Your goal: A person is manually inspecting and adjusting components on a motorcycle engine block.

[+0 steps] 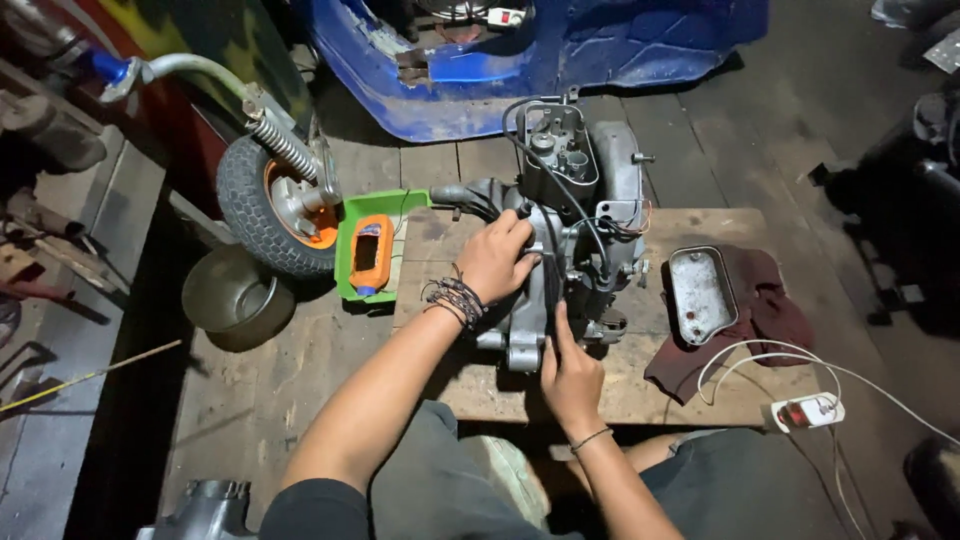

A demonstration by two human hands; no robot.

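Note:
A grey metal engine (575, 215) with black cables lies on a wooden board (700, 395) on the floor in front of me. My left hand (497, 257), with dark bracelets on the wrist, rests flat on the engine's left side casing. My right hand (570, 375) grips the casing's lower edge, with the index finger pointing up along the seam. Neither hand carries a tool.
A metal cover (698, 293) lies on a dark red rag (770, 305) to the right. An orange meter (370, 252) sits in a green tray (350, 290) to the left, beside a small wheel (262, 205) and a metal bowl (235, 297). A white power strip (808, 411) and a blue vehicle body (560, 50) are also near.

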